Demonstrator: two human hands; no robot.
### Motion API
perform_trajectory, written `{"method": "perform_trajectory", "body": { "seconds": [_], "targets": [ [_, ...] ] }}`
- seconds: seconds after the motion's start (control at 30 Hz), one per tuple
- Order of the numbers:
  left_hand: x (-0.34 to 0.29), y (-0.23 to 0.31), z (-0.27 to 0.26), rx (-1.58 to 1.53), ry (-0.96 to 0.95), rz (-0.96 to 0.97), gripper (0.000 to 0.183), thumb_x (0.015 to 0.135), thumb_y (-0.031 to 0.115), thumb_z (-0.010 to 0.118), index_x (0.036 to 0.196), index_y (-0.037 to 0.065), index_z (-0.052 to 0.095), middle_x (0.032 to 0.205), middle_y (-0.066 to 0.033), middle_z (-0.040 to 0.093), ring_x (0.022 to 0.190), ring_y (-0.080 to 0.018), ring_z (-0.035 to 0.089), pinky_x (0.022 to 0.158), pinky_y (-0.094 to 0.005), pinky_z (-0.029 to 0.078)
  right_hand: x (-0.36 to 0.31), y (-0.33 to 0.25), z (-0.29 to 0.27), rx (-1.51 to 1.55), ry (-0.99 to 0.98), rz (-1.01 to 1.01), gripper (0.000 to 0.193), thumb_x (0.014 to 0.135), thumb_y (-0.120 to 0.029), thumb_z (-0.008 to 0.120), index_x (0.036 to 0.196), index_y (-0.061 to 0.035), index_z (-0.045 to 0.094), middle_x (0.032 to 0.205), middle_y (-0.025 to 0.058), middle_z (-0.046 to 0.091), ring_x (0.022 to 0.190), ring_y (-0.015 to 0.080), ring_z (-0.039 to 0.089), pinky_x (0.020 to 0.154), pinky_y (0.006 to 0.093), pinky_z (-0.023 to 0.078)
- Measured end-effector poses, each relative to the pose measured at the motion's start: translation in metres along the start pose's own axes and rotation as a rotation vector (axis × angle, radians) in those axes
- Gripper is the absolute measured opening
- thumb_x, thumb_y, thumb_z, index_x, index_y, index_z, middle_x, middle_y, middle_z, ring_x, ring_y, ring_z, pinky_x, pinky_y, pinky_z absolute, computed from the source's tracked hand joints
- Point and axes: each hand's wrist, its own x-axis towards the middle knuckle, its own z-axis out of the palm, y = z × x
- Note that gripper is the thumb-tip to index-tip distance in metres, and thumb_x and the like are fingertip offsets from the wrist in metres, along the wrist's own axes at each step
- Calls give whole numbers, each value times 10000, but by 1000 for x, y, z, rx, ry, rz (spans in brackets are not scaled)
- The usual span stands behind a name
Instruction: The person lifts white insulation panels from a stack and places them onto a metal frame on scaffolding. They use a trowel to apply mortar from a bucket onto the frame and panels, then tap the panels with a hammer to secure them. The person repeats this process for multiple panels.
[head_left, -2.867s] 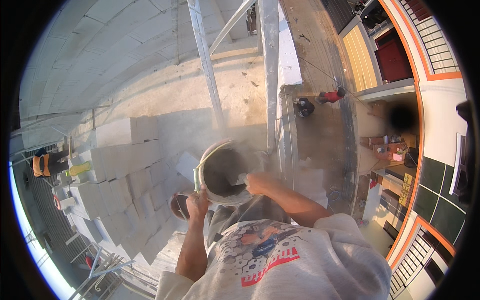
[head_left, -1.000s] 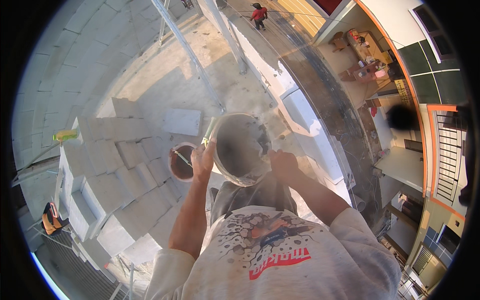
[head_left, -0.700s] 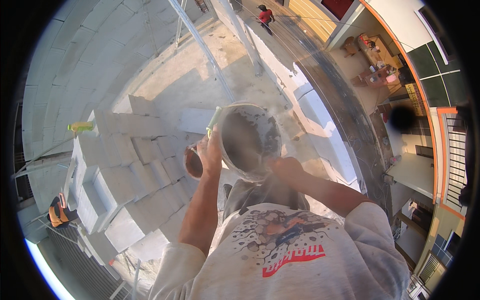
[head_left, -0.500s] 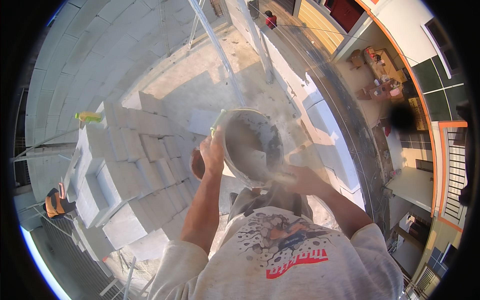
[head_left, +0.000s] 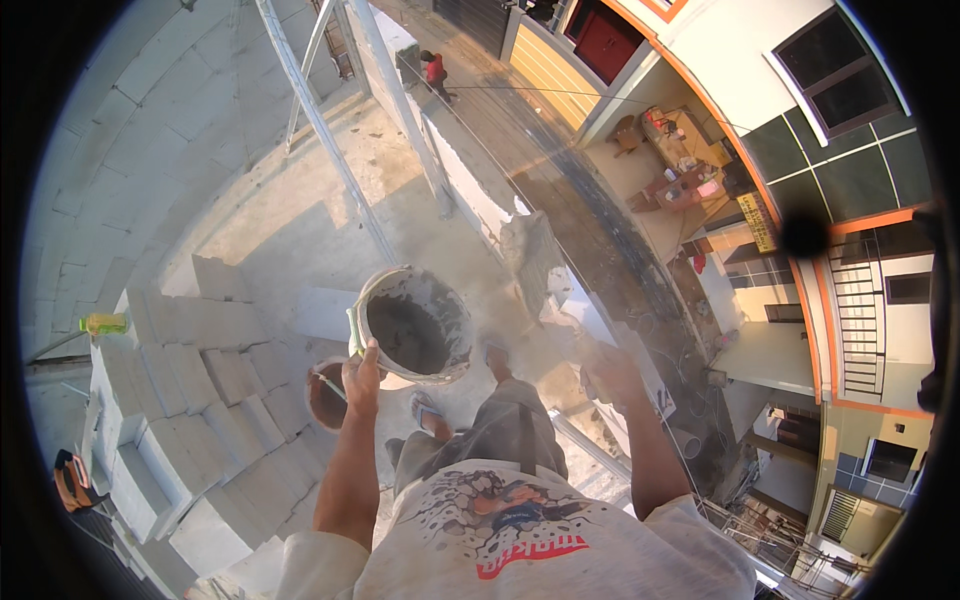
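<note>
Pail (head_left: pixel 328 405) stands between blocks (head_left: pixel 185 385) and bucket (head_left: pixel 454 345); left fingers (head_left: pixel 367 362) pinch the bucket's rim, right fingers (head_left: pixel 592 364) clasp a trowel (head_left: pixel 534 258).

The head-worn fisheye looks steeply down over the bucket (head_left: pixel 455 318).

Bold lettering, set off in red, runs across that pale grey short-sleeved T-shirt (head_left: pixel 500 545); over at the house opposite, a narrow yellow rectangular sign (head_left: pixel 757 222) carries small dark characters.
</note>
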Motion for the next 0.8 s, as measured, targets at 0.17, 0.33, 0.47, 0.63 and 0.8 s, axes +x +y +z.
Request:
{"method": "perform_trajectory", "body": {
  "seconds": [0.17, 0.33, 0.47, 0.63, 0.8],
  "targets": [
    [35, -41, 61, 124, 60, -81, 382, 951, 372, 587, 774, 35, 615, 675, 5, 522, 579, -105, 482, 526, -279, 396, 109, -36, -80, -374, 267, -205, 403, 844, -289, 686, 1109, 9, 629, 768, 38, 596, 644, 84, 539, 572, 272, 473],
    [61, -83, 113, 78, 60, -122, 396, 947, 387, 585, 797, 22, 620, 684, -8, 543, 580, -110, 499, 526, -278, 411, 248, 4, -122, -635, 282, -225, 452, 811, -323, 699, 1089, 21, 606, 819, 144, 634, 730, 246, 626, 698, 388, 506],
    [73, -103, 149, 181, 107, -245, 409, 932, 376, 596, 799, -8, 641, 677, -34, 580, 601, -130, 532, 542, -300, 411, 327, 74, -103, -927, 260, -232, 427, 813, -300, 671, 1076, 3, 526, 902, 236, 636, 859, 421, 620, 772, 489, 487],
    [71, -109, 159, 204, 76, -284, 466, 925, 387, 604, 734, -37, 637, 608, -63, 585, 563, -143, 539, 525, -309, 411, 340, 112, -93, -1027, 294, -211, 442, 838, -320, 633, 1146, -33, 496, 988, 220, 622, 948, 408, 606, 803, 496, 477],
    [73, -113, 161, 419, 66, -246, 499, 928, 427, 573, 726, -22, 653, 591, -92, 602, 588, -187, 569, 566, -347, 435, 363, 95, -84, -1060, 275, -261, 390, 846, -284, 642, 1092, -37, 467, 997, 217, 595, 907, 413, 616, 747, 528, 486]
  ]
}}
